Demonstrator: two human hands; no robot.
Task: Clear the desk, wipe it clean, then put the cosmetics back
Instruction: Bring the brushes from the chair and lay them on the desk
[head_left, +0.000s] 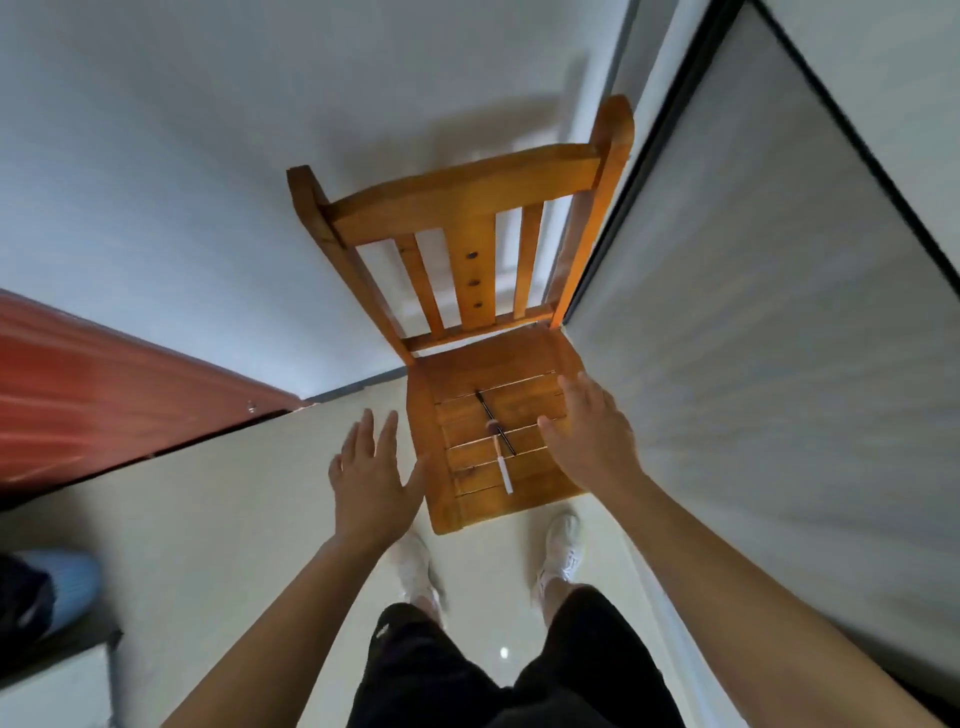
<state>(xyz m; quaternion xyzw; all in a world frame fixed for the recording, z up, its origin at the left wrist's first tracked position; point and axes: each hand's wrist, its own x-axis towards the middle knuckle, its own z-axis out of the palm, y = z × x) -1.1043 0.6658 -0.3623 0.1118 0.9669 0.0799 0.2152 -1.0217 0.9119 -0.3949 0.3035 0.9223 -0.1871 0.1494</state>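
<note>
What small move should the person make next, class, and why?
Probably lower the right hand to pinch the white-handled makeup brush, which lies by the thin black brush on the orange wooden slatted chair seat: that open, empty hand hovers nearest.

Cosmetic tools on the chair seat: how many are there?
2. A white-handled makeup brush lies near the front of the chair seat; a thin black pencil-like tool slants by its head. The right hand hides part of the seat, so more may hide.
</note>
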